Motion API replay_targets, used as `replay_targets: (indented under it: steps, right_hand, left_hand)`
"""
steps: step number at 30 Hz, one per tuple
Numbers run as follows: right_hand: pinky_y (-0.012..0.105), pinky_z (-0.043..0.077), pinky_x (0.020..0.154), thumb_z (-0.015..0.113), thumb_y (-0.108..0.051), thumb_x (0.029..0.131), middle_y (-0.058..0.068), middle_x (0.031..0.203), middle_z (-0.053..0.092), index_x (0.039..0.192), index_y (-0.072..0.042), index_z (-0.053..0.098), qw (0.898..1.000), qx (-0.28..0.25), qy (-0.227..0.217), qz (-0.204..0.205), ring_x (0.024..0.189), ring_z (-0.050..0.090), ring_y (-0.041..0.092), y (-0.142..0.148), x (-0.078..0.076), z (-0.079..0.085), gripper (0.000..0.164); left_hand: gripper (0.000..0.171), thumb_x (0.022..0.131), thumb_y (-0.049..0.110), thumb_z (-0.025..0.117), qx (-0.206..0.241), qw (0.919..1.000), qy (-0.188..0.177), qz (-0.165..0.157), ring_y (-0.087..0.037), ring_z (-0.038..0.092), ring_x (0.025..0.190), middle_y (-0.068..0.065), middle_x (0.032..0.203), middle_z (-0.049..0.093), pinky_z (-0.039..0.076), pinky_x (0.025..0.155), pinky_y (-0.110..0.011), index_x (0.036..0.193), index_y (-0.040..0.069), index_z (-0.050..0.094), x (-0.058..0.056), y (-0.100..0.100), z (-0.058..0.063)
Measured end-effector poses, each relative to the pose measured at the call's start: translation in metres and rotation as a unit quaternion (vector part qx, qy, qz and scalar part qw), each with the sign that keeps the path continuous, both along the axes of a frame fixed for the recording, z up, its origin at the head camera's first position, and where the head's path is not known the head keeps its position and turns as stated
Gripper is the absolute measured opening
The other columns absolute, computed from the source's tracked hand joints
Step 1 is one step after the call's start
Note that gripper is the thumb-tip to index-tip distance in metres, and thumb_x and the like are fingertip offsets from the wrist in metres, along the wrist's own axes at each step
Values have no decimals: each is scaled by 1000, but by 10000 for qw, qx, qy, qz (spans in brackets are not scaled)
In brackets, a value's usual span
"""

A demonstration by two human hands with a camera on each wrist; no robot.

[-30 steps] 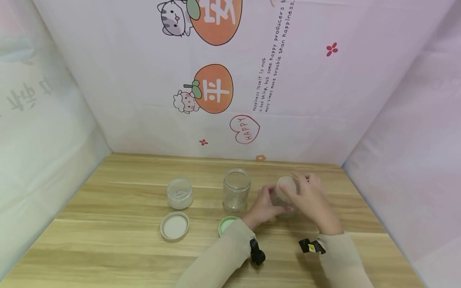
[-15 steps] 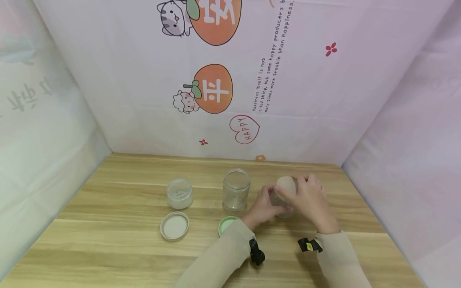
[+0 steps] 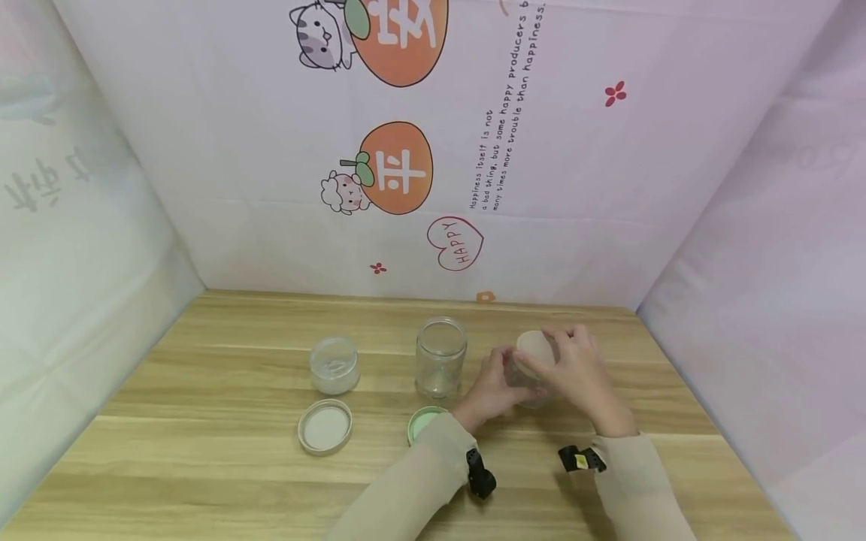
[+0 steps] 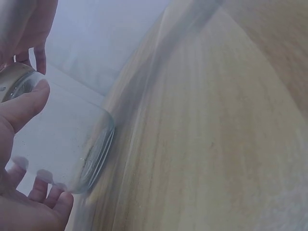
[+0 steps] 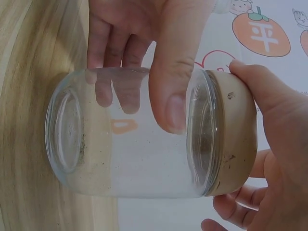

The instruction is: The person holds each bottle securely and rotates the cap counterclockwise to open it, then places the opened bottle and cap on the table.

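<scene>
At the right of the table stands a clear jar (image 5: 139, 163) with a beige lid (image 5: 238, 139) on its mouth. My left hand (image 3: 489, 387) wraps round the jar's side, its thumb near the neck and the other fingers behind the glass in the right wrist view. From above, my right hand (image 3: 582, 376) grips the lid by its edge, with thumb and fingers on opposite sides. In the left wrist view the jar's base (image 4: 98, 159) meets the tabletop.
Left of the hands stand an open taller jar (image 3: 441, 361) and an open shorter jar (image 3: 334, 367). A beige lid (image 3: 325, 427) lies before the short jar. A green lid (image 3: 421, 422) is partly hidden by the left sleeve. Printed cloth walls (image 3: 541, 248) surround the table.
My right hand's thumb has shifted from over the lid's top to its left edge, and the fingers have moved slightly. The left hand keeps its grip. The head view has shifted slightly.
</scene>
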State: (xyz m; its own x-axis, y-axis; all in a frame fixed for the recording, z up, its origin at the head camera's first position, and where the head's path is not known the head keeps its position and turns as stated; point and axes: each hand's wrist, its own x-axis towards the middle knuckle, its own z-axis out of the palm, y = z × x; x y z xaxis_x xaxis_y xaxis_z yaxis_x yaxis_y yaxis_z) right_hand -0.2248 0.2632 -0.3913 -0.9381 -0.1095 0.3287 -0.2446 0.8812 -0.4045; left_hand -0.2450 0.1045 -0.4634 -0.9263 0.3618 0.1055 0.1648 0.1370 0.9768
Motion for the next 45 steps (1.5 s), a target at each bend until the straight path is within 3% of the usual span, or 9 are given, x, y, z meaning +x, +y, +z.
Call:
replay_targets:
  steps: [4,11,20,30,37,40,45]
  right_hand:
    - [54,41,83,68,-61,88,25,121,46,138,3,55,9999,-50,-82,123,109,42,39,2,-2,-1,83]
    - [57,40,89,75,-51,87,25,124,46,140,4,54,9979,-293,-174,557,111,42,38,11,-9,-3,79]
    - [43,42,81,77,-39,89,19,123,49,142,0,54,9916,-646,-278,1088,106,45,30,21,-8,-1,70]
    - [65,37,101,77,-34,91,16,143,46,146,-5,51,9777,-1304,-691,1493,129,42,37,39,-13,-11,67]
    - [65,32,107,74,-26,94,20,152,38,149,-3,45,9644,-1618,-1037,1816,137,36,41,42,-10,-6,67]
    - [67,32,106,73,-25,94,21,154,35,151,-5,42,9630,-1568,-1149,1867,138,34,45,41,-7,-1,68]
    - [74,29,102,73,-28,94,23,158,29,153,-9,39,9701,-1314,-1098,1720,141,26,50,37,-4,5,71]
  left_hand:
    - [80,81,27,86,-121,9999,80,10,-29,39,136,-13,146,38,35,111,-51,143,6,39,0,-1,2]
    - [82,80,30,87,-209,9997,-126,95,-28,38,135,-10,144,38,35,111,-49,144,9,40,0,-2,3]
    - [82,80,26,87,24,10000,-74,53,-32,38,136,-10,144,39,34,112,-49,144,7,39,-1,-3,2]
    - [80,79,24,88,53,9999,-64,128,-33,40,134,-8,139,42,34,111,-49,143,7,42,1,-2,1]
    - [80,80,25,87,-40,9999,-87,114,-31,41,134,-8,141,42,35,111,-47,143,7,42,1,-2,2]
    - [80,81,27,87,-130,9998,-108,74,-31,40,134,-9,142,41,36,110,-48,143,8,41,1,-2,3]
    - [79,81,28,86,-195,9998,-76,25,-32,40,135,-10,142,41,37,110,-48,143,8,41,1,-3,5]
